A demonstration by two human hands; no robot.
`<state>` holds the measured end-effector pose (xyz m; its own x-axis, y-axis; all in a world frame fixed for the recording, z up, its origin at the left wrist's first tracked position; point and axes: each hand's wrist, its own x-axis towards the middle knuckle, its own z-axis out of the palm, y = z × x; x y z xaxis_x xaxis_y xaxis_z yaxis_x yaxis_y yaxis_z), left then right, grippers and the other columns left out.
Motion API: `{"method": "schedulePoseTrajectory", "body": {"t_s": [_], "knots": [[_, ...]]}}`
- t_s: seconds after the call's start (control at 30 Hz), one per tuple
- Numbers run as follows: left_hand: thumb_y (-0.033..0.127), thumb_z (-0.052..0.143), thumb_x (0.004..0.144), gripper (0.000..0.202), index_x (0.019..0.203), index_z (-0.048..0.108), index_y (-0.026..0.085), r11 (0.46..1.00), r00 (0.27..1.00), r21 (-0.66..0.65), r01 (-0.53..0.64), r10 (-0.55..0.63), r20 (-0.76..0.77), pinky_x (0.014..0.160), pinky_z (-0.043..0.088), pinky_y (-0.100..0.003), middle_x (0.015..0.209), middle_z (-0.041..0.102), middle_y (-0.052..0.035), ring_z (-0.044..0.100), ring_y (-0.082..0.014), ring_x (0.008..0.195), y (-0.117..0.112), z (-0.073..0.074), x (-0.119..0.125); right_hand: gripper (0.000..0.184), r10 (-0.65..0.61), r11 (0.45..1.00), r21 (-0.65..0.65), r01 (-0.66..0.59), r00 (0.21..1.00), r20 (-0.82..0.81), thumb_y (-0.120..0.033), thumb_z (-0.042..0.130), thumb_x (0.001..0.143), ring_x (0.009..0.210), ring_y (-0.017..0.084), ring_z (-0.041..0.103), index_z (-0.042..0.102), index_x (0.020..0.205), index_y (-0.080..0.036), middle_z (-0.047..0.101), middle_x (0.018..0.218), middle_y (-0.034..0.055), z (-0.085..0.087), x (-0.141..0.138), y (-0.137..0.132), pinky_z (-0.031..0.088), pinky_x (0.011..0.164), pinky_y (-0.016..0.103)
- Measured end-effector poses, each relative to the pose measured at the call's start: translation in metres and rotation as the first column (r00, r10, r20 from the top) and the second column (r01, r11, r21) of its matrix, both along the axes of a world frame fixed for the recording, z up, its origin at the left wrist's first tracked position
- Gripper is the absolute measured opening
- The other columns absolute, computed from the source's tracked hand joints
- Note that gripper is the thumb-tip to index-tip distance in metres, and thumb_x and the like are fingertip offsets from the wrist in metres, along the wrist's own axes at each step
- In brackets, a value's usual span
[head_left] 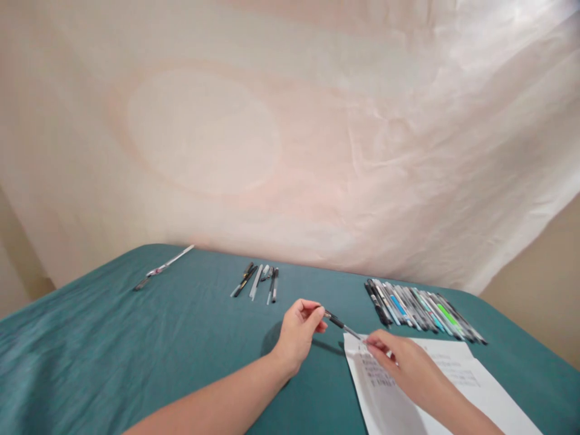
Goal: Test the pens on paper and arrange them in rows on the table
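Between my two hands, a pen (342, 326) with a dark grip and a clear barrel is held slanting above the table. My left hand (302, 329) pinches its upper, dark end between thumb and fingers. At the lower right end, the fingers of my right hand (392, 353) are closed on the clear part of the same pen. Under my right hand lies a white sheet of paper (453, 362) with blurred dark writing, partly covered by the hand and forearm.
A long row of pens and markers (421, 308) lies at the right, beyond the paper. Several pens and loose pen parts (256, 281) rest at the back middle. At the far left is a thin white-and-dark stick-like item (165, 266). A pale sheet (294, 133) hangs behind the green-covered table (136, 338).
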<state>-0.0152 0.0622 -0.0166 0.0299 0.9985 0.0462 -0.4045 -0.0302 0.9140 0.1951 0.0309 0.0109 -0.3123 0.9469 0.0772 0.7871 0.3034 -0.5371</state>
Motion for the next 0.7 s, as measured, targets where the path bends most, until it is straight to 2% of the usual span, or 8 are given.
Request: {"method": "schedulePoseTrajectory", "body": {"t_s": [0.07, 0.2, 0.3, 0.43, 0.53, 0.7], "knots": [[0.039, 0.061, 0.067, 0.034, 0.087, 0.05, 0.013, 1.0, 1.0, 0.0, 0.011, -0.011, 0.001, 0.058, 0.044, -0.023, 0.066, 0.057, -0.0001, 0.054, -0.0086, 0.055, 0.001, 0.0, -0.001, 0.021, 0.002, 0.997, 0.077, -0.008, 0.997, 0.073, -0.034, 0.041, 0.08, 0.069, 0.017, 0.056, 0.059, 0.077, -0.022, 0.06, 0.078, 0.0029, -0.001, 0.0, 0.002, 0.04, 0.061, 0.027], [0.04, 0.058, 0.07, 0.043, 0.102, 0.044, 0.014, 0.999, 0.999, -0.012, -0.032, 0.032, 0.019, 0.062, 0.044, -0.024, 0.084, 0.059, -0.0051, 0.056, -0.01, 0.064, 0.004, -0.001, -0.005, 0.026, -0.072, 0.982, 0.188, 0.037, 0.981, 0.18, -0.035, 0.039, 0.081, 0.069, 0.017, 0.055, 0.06, 0.076, -0.021, 0.059, 0.078, 0.0043, 0.004, 0.004, 0.014, 0.04, 0.065, 0.027], [0.045, 0.054, 0.071, 0.038, 0.094, 0.048, 0.014, 0.997, 0.995, 0.003, -0.082, 0.082, -0.058, 0.061, 0.043, -0.022, 0.083, 0.059, -0.0052, 0.055, -0.0098, 0.064, 0.004, -0.003, -0.006, 0.028, -0.207, 0.967, 0.209, 0.146, 0.928, 0.309, -0.032, 0.038, 0.081, 0.067, 0.018, 0.057, 0.061, 0.072, -0.02, 0.06, 0.072, 0.0048, 0.001, 0.009, 0.035, 0.039, 0.062, 0.028], [0.049, 0.05, 0.072, 0.036, 0.084, 0.052, 0.014, 0.999, 0.988, 0.026, -0.048, 0.051, -0.148, 0.059, 0.04, -0.021, 0.074, 0.058, -0.0028, 0.052, -0.0088, 0.059, 0.002, -0.002, -0.006, 0.027, -0.373, 0.926, 0.243, 0.289, 0.8, 0.471, -0.027, 0.039, 0.081, 0.074, 0.023, 0.06, 0.061, 0.07, -0.016, 0.064, 0.077, 0.0104, -0.01, 0.009, 0.06, 0.038, 0.061, 0.029], [0.048, 0.048, 0.074, 0.035, 0.084, 0.051, 0.015, 0.999, 0.985, 0.005, -0.038, 0.039, -0.167, 0.057, 0.039, -0.02, 0.073, 0.058, -0.002, 0.05, -0.0079, 0.056, 0.002, 0.001, -0.006, 0.026, -0.453, 0.891, 0.236, 0.387, 0.736, 0.502, -0.024, 0.039, 0.081, 0.077, 0.025, 0.061, 0.062, 0.076, -0.013, 0.065, 0.081, 0.0153, -0.014, 0.007, 0.069, 0.039, 0.064, 0.031], [0.046, 0.044, 0.076, 0.032, 0.085, 0.051, 0.016, 1.0, 0.991, 0.021, -0.018, 0.021, -0.134, 0.055, 0.037, -0.019, 0.081, 0.057, -0.0022, 0.05, -0.0073, 0.058, 0.004, 0.0, -0.006, 0.023, -0.509, 0.858, 0.23, 0.458, 0.705, 0.495, -0.019, 0.04, 0.081, 0.078, 0.025, 0.062, 0.059, 0.086, -0.007, 0.064, 0.082, 0.0193, -0.019, 0.004, 0.075, 0.041, 0.065, 0.031]]}}
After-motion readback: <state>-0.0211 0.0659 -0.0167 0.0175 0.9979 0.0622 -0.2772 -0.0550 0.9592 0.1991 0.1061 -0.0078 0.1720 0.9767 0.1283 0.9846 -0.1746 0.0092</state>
